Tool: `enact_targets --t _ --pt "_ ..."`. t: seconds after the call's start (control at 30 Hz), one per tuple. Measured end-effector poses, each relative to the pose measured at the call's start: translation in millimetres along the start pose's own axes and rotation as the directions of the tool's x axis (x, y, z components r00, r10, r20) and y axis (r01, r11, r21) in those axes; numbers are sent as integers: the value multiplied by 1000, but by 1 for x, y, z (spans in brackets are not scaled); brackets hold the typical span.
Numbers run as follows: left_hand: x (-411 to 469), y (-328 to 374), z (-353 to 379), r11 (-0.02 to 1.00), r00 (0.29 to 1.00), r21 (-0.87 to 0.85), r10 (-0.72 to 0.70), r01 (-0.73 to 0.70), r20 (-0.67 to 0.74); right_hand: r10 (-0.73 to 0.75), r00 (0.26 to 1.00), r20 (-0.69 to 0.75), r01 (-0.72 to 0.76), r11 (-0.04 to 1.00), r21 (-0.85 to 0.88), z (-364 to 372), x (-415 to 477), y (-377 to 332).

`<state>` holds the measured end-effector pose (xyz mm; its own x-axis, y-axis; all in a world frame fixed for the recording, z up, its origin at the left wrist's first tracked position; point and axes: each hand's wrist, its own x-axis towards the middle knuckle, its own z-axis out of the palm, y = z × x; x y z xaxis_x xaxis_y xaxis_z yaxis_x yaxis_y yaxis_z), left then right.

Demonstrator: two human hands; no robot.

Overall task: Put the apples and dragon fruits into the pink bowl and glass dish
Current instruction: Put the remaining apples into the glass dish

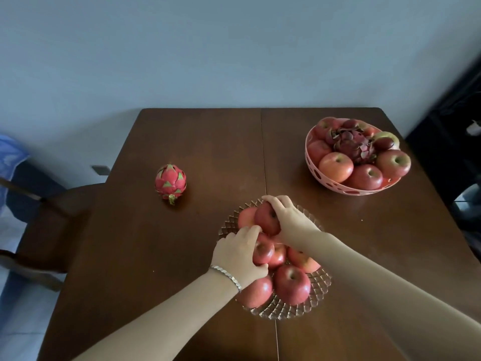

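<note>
A patterned glass dish (318, 293) near the table's front holds several red apples. My right hand (289, 220) grips a red apple (265, 221) at the far side of the dish. My left hand (238, 252), with a silver bracelet at the wrist, closes on another apple (263, 252) in the dish's middle. A pink dragon fruit (170, 182) stands alone on the table to the left. The pink bowl (313, 169) at the back right is filled with several apples and a darker dragon fruit (354, 145).
The brown wooden table (208, 142) has a seam down its middle and stands against a pale wall. A dark chair (52, 217) sits at the left side. Dark furniture (455, 142) is at the right edge.
</note>
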<state>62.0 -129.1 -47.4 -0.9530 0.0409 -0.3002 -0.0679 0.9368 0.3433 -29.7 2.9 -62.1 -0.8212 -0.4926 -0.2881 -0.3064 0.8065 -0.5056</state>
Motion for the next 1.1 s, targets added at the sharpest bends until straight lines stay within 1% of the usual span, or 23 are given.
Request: enact_targets --t 0.1,0.23,0.3,0.37,0.47,0.5,0.57,0.73,0.93,1.03,1.1 --pt "2 3 8 999 1000 54 -6 7 -13 -10 998 54 13 999 -53 -7 2 0" --pt "0 -1 15 998 999 34 -48 48 -10 -37 999 37 37 999 2 -10 1 3" --pt "-1 -1 14 999 999 24 -47 47 -2 -58 998 37 58 998 14 -12 0 5" --pt "-2 1 10 998 999 -37 -51 51 12 -86 995 51 85 996 9 -14 -1 8" --pt "-4 0 2 989 997 -130 -73 76 27 -146 987 71 153 984 -96 -12 -2 12" --pt "-4 -1 1 989 997 -132 -70 72 20 -164 984 70 172 975 -137 -10 -2 13" --pt "-4 -5 0 993 999 -109 -53 52 -7 -163 985 58 170 972 -163 -9 -1 13" --pt "-4 -7 2 985 997 -161 -60 67 46 -115 987 112 126 987 -98 -14 -6 12" --pt "1 -30 2 966 998 -251 -52 59 35 -92 980 177 83 995 55 -27 -8 7" --pt "4 -43 -11 961 1000 -276 -27 24 -7 -99 973 208 99 995 13 -39 -5 0" --pt "9 -54 -18 969 997 -247 -3 -18 -83 -120 968 221 129 991 -30 -47 -4 -5"
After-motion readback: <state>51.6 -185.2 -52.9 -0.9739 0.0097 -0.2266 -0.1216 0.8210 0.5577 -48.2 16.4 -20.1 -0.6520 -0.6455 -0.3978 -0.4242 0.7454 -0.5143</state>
